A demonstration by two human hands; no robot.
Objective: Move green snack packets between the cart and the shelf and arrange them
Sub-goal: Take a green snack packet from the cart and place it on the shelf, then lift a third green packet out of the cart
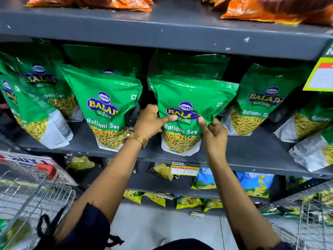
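Note:
A green Ratlami Sev packet (pixel 192 98) stands upright at the middle of the grey shelf (pixel 252 152). My left hand (pixel 151 121) grips its left edge, thumb across the front logo. My right hand (pixel 212 134) pinches its right side, thumb on the front and fingers behind. Another green packet (pixel 106 105) leans just left of it, and several more (pixel 259 103) stand in rows to both sides and behind. The wire cart (pixel 36 192) with a red handle is at the lower left.
Orange packets (pixel 270 11) lie on the shelf above. Lower shelves hold yellow and blue snack bags (pixel 255 184). A yellow price tag (pixel 319 76) hangs at the right, a small one (pixel 185 168) on the shelf edge below. A second wire basket (pixel 313 222) is at lower right.

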